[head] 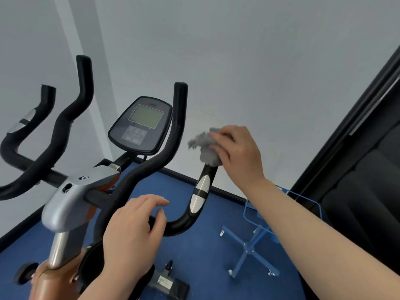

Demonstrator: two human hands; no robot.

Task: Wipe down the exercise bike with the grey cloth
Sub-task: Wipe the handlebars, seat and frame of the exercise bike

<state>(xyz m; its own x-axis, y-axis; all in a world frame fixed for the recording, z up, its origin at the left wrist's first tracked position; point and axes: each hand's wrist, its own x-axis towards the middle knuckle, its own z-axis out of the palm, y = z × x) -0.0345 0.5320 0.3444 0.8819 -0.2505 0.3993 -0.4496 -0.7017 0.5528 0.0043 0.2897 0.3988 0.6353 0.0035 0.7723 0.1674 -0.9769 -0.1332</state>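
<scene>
The exercise bike [71, 198] fills the left and centre, with black curved handlebars, a grey clamp block and an orange frame below. Its console [141, 124] with a greenish screen stands tilted at the middle. My right hand [236, 152] is closed on the crumpled grey cloth [205, 148], pressing it over the top end of the right handlebar grip [200, 193], which has silver pulse plates. My left hand [134, 234] rests on the lower bend of the same bar, its fingers loosely spread over the tube.
A blue wheeled stand [249, 250] with a wire frame stands on the blue floor at the right. A dark treadmill-like machine [368, 169] runs along the right edge. White walls close in behind the bike. A black foot part [168, 284] lies low in the centre.
</scene>
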